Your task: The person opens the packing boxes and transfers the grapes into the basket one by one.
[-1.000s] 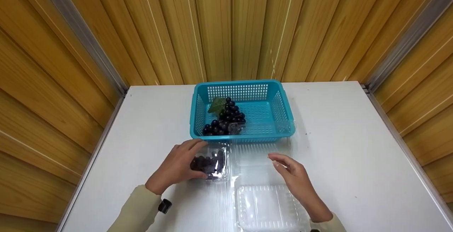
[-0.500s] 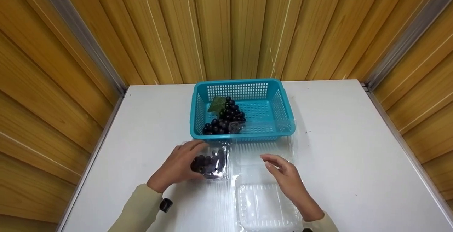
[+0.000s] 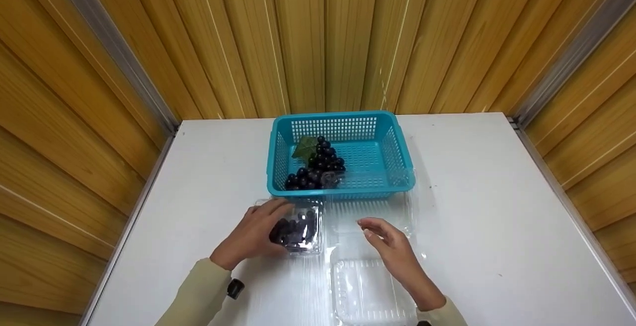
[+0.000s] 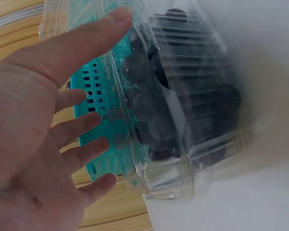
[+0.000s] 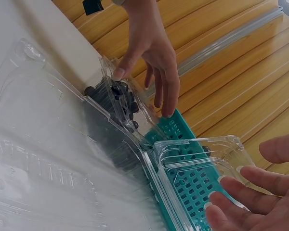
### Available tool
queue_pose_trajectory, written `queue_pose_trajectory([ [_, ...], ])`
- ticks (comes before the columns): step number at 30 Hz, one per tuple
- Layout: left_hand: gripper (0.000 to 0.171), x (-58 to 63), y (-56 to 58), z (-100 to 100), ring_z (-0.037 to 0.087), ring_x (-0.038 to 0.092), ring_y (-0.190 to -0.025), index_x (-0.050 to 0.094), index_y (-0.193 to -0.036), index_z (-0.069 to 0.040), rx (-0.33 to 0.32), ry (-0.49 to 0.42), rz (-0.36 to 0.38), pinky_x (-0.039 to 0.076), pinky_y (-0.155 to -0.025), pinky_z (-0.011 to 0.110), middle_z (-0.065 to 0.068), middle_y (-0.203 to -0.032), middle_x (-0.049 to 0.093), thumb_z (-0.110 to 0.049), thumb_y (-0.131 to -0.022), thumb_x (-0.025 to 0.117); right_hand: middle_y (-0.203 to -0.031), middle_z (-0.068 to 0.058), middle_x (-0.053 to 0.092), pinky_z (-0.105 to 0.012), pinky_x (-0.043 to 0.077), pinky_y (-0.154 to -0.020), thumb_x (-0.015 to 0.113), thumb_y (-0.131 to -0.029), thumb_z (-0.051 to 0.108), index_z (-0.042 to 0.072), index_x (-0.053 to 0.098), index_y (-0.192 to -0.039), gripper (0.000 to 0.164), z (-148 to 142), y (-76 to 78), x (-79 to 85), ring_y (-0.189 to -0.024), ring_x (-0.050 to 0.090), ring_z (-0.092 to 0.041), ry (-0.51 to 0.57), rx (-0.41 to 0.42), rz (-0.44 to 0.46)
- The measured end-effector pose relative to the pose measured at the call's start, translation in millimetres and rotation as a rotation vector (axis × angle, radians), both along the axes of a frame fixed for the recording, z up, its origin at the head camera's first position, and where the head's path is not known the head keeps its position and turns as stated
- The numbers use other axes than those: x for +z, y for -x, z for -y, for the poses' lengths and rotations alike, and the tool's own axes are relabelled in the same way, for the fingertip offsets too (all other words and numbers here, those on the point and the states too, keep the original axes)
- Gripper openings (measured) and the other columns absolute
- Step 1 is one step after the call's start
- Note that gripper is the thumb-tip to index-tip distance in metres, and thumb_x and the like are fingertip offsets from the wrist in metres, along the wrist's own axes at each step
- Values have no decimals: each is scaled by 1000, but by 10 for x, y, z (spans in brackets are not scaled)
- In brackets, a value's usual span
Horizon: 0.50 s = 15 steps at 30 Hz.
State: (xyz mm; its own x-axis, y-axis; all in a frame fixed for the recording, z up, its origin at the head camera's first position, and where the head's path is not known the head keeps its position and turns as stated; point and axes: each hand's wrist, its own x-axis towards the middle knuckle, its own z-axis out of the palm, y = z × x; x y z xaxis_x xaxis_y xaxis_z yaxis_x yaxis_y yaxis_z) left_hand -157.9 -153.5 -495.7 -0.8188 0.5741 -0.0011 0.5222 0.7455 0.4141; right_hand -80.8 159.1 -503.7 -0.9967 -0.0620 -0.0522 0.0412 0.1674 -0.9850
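A clear plastic clamshell (image 3: 313, 247) of dark grapes (image 4: 151, 110) stands at the front left of the basket. My left hand (image 3: 254, 231) rests over its left side, the thumb near the front edge and the fingers towards the back. In the left wrist view those fingers are spread, not curled round the box. My right hand (image 3: 392, 254), relaxed and holding nothing, hovers above a second clear clamshell (image 3: 367, 291). That one lies unfolded with no grapes in it, its far half overlapping the basket's front rim.
A blue plastic basket (image 3: 403, 154) stands behind the clamshells. Inside, at its left, lie bunches of dark grapes (image 3: 325, 159) with a green leaf (image 3: 304, 148). White table (image 3: 477, 216) surface extends to both sides, and wood-patterned walls (image 3: 348, 42) enclose it.
My right hand has drifted left over the unfolded clamshell. My left hand has barely shifted, and the clamshell of grapes stays in place.
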Motion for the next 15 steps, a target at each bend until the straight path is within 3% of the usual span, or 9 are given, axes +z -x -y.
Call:
queue_pose_trajectory([
  [15,100,-41,61,-56,30,23,-147,37,-148,-22,-31,56,19,19,-115,59,3,-158,30,-38,-65,89,-128,-13,62,-12,44,-94,57,-98,22,5,59,-125,33,67,9,-31,-125,55,-28,17,21,20],
])
